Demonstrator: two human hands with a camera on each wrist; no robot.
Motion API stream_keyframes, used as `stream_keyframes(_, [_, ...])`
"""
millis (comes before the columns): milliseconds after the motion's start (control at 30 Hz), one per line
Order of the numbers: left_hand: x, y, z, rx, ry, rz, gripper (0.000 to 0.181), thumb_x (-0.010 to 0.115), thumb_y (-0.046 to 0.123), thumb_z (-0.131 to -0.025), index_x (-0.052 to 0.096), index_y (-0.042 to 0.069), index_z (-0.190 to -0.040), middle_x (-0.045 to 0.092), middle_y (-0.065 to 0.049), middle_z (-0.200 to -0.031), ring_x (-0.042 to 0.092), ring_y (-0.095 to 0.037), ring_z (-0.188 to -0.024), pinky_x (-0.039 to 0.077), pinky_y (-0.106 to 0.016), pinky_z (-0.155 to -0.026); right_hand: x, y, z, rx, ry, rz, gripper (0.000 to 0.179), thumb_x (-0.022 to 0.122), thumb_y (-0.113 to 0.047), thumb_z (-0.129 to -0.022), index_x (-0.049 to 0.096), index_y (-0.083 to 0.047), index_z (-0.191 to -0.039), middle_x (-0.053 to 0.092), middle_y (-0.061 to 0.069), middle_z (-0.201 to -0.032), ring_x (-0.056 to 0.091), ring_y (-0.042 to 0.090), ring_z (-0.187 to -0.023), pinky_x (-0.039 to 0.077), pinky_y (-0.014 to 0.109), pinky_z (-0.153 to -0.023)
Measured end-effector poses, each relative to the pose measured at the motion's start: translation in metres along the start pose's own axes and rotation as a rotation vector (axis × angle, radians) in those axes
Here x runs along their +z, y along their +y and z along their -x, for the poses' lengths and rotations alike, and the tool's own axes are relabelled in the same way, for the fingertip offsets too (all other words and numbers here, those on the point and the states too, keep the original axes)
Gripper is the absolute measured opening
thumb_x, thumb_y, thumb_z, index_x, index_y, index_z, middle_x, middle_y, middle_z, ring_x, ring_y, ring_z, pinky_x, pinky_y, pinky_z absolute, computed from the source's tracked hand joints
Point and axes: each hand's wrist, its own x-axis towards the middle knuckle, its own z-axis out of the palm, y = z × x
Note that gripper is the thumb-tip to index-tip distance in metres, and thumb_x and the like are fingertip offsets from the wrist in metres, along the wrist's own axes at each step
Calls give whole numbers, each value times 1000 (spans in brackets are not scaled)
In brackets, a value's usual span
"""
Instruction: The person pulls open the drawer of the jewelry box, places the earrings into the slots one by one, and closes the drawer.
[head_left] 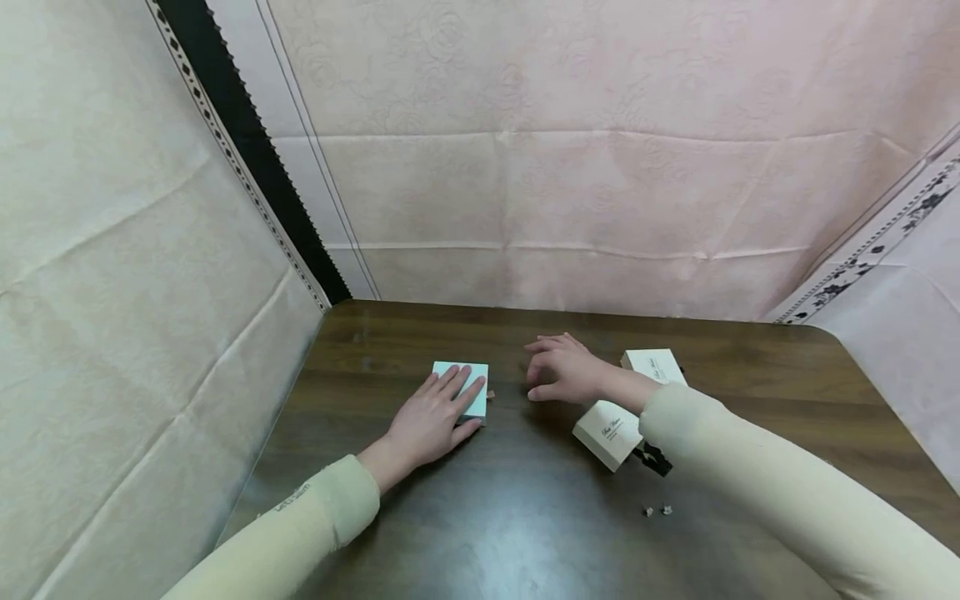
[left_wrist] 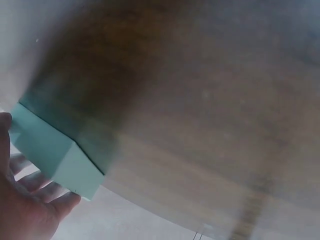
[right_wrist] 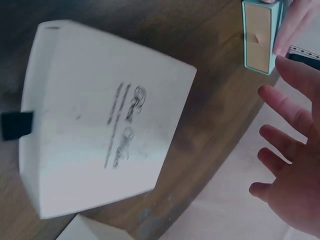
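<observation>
a small pale-teal cardboard box (head_left: 476,404) sits on the dark brown wooden table (head_left: 517,533), its tan side (right_wrist: 257,57) with a little tab turned towards the right hand (head_left: 566,372). the person's left hand (head_left: 426,421) lies over it, fingers straight and spread across the top, pressing or resting rather than gripping. the right hand hangs just apart from the box, fingers loosely bent, holding nothing.

what worries me is the right forearm: its pale yellow-green sleeve (head_left: 750,450) crosses over two white lettered cardboard boxes, the nearer one (head_left: 606,432) and the farther one (head_left: 654,364), and i can't tell whether it touches them. a careless sweep back could knock either askew, or snag the black ribbon (head_left: 654,459). if the left palm bears unevenly, the teal box could skid; too hard, and it could dent. two tiny pale bits (head_left: 667,510) could easily be brushed away.
</observation>
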Motion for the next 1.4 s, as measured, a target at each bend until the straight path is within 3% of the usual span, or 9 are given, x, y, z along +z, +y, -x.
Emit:
stream_keyframes(200, [-8, 2, -2, -7, -12, 56, 68, 61, 50, -108, 47, 13, -163, 45, -19, -166, 43, -36, -154, 37, -57, -123, -7, 2, 23, 21, 21, 7, 24, 77, -28, -100, 76, -9, -114, 51, 27, -158, 37, 52, -151, 23, 73, -122])
stream_keyframes(567, [-21, 5, -5, -27, -36, 30, 70, 59, 52, -108, 42, 17, -166, 39, -15, -170, 39, -33, -157, 34, -58, -124, -1, 3, 62, 28, 69, 108, 50, 74, -34, -102, 68, 1, -138, 46, 29, -160, 42, 53, -147, 31, 71, -120])
stream_keyframes(833, [-33, 14, -4, -12, -51, 75, 69, 61, 50, -108, 42, 17, -166, 37, -15, -171, 37, -32, -158, 30, -59, -126, 9, 4, 95, 41, 146, 134, 57, 77, -35, -100, 65, 4, -141, 48, 30, -159, 42, 54, -148, 33, 70, -119])
stream_keyframes(1033, [-40, 20, -1, 2, -87, 54, 71, 60, 52, -108, 41, 18, -167, 36, -15, -172, 37, -33, -158, 31, -60, -126, 20, 4, 118, 68, 201, 175, 64, 79, -38, -98, 64, 4, -143, 48, 30, -159, 44, 54, -146, 40, 69, -114])
stream_keyframes(1167, [-44, 25, 2, 12, -119, 23, 72, 57, 54, -108, 37, 20, -168, 32, -13, -174, 34, -32, -159, 30, -59, -126, 28, 7, 128, 70, 235, 209, 67, 82, -38, -95, 63, 6, -143, 49, 31, -158, 46, 54, -145, 42, 69, -112])
stream_keyframes(1400, [-46, 34, 7, 54, -116, 15, 72, 57, 54, -109, 38, 19, -168, 34, -13, -173, 35, -32, -159, 31, -59, -126, 44, 9, 140, 73, 276, 252, 71, 83, -42, -93, 63, 4, -144, 49, 32, -158, 46, 55, -144, 43, 68, -111])
